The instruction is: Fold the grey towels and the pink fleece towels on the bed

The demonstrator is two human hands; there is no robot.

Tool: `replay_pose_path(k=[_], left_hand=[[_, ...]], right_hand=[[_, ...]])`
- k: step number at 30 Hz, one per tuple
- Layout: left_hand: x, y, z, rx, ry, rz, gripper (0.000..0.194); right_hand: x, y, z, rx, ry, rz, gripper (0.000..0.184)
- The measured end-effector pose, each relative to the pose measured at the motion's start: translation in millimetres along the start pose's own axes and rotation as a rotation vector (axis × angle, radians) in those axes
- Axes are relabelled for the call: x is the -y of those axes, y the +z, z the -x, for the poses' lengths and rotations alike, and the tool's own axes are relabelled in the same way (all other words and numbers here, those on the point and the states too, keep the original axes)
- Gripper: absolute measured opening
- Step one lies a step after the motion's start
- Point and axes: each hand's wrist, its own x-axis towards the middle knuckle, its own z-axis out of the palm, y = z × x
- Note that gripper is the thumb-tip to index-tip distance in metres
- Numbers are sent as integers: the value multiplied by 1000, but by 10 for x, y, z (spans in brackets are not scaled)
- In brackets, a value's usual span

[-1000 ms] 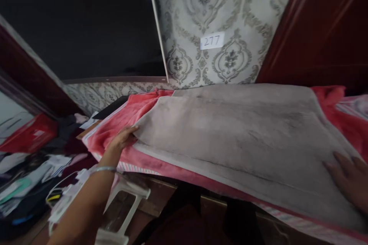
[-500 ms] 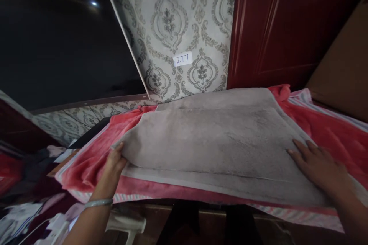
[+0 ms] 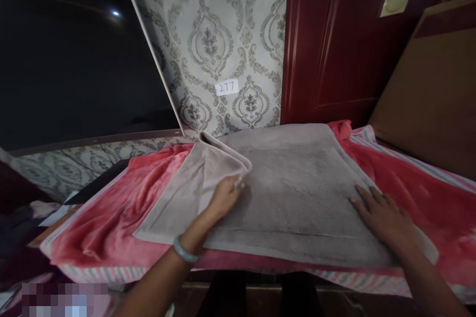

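A grey plush blanket (image 3: 297, 198), partly folded in layers, lies over a red blanket (image 3: 148, 198) with a striped edge. My left hand (image 3: 226, 195), with a bangle on its wrist, is closed on the grey blanket's left part and holds it folded over toward the middle. The turned-back flap shows a paler underside, and a loop of cloth stands up behind the hand. On the right side of the grey blanket my right hand (image 3: 386, 215) lies flat with fingers spread, pressing on the top.
A large dark screen (image 3: 74, 59) stands at the left against patterned wallpaper (image 3: 208, 44) bearing a paper label (image 3: 227, 87). Behind on the right are a dark red panel (image 3: 334, 49) and a cardboard box (image 3: 435, 79). Clothes lie at the lower left.
My left hand has carried the grey blanket's left edge rightward, folding it over and baring the grey layer beneath. The right hand stays flat on the blanket. The view has shifted to the right.
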Motion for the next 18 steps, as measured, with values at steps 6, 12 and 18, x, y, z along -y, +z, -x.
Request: replay_pose_path(k=[6, 12, 18], left_hand=[[134, 794, 373, 155, 251, -376, 68], [235, 901, 521, 106, 263, -465, 76], [189, 940, 536, 78, 272, -435, 71]], right_hand=[[-29, 44, -38, 1, 3, -65, 76], [-47, 9, -39, -9, 17, -49, 68], [669, -52, -137, -125, -300, -337, 52]])
